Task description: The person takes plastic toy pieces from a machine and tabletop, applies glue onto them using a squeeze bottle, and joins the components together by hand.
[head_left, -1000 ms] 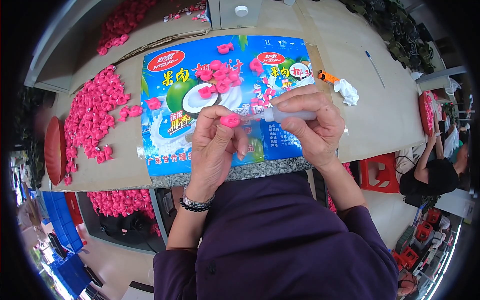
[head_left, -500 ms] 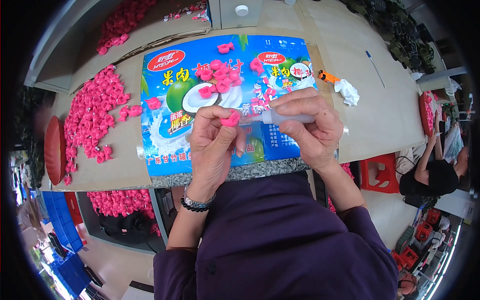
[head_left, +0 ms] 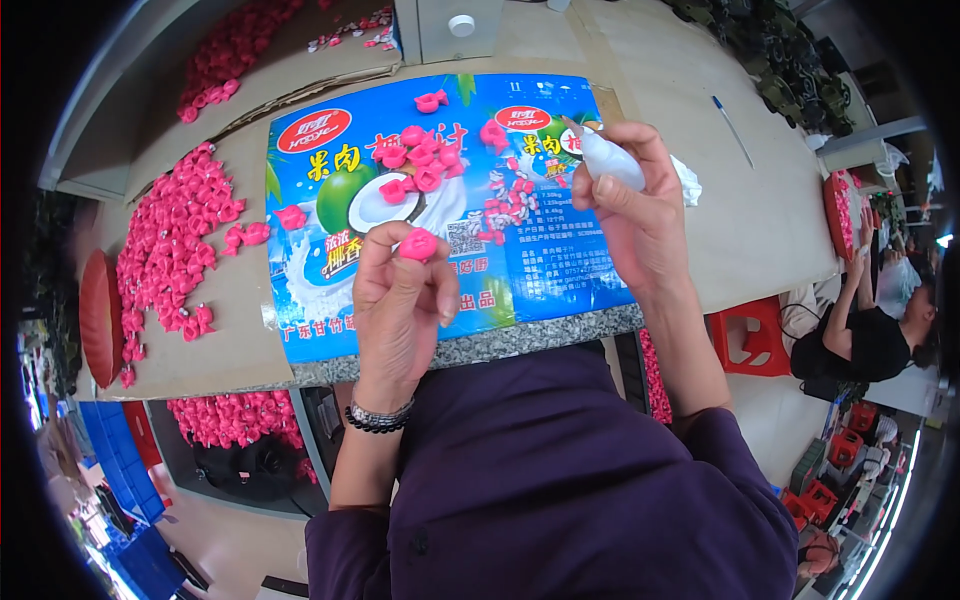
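My left hand (head_left: 393, 310) pinches a small rounded pink piece (head_left: 418, 244) between thumb and fingers, above the near part of a blue printed cardboard sheet (head_left: 480, 345). In my right hand (head_left: 645, 215) is a whitish squeeze bottle (head_left: 612, 166), closed in the grip, its thin nozzle tilted up and to the left. The bottle is well apart from the pink piece. Loose pink pieces (head_left: 428, 170) lie on the sheet beyond my left hand. Between my hands and farther off lies a scatter of tiny pink and white parts (head_left: 512, 203).
A large heap of pink pieces (head_left: 170, 250) covers the table's left, beside a red tray (head_left: 100, 318). At right lie crumpled white tissue (head_left: 688, 182) and a pen (head_left: 735, 130). A red stool (head_left: 748, 338) and another person (head_left: 860, 340) are beyond the right edge.
My right hand has lifted the bottle up and away from the pink piece, turning its nozzle upward. My left hand still pinches the piece, now a little farther left.
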The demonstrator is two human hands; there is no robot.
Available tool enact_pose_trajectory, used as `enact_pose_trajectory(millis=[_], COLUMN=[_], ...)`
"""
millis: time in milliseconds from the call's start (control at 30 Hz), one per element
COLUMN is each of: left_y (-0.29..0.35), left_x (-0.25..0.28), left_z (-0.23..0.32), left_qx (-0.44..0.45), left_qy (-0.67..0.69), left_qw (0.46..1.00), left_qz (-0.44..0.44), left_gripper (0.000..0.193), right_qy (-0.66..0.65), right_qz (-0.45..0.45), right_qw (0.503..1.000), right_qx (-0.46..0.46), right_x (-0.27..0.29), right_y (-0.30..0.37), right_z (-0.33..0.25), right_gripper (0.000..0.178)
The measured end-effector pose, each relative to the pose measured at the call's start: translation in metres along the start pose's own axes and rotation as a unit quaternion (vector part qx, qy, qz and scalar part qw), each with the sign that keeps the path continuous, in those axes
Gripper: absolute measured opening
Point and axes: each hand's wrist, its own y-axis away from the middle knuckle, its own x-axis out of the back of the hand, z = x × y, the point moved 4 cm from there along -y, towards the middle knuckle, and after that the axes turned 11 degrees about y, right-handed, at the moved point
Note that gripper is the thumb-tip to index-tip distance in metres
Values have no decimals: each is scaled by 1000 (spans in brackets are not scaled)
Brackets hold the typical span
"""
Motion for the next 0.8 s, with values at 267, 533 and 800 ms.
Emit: enact_pose_trajectory(millis=[267, 533, 800], left_y=[0, 9, 14], left_x=[1, 6, -17], left_z=[2, -8, -18], left_qx=[9, 57, 53], left_qy=[64, 84, 160], left_qw=[998, 995, 983], left_qz=[-20, -6, -80], left_gripper=[28, 24, 21], right_qy=[95, 607, 647], right_qz=[2, -124, -161], right_qw=[988, 778, 737], right_qx=[-118, 108, 114], right_x=[18, -5, -1], right_y=[-16, -15, -16], right_z=[19, 24, 38], right_gripper=[31, 19, 20])
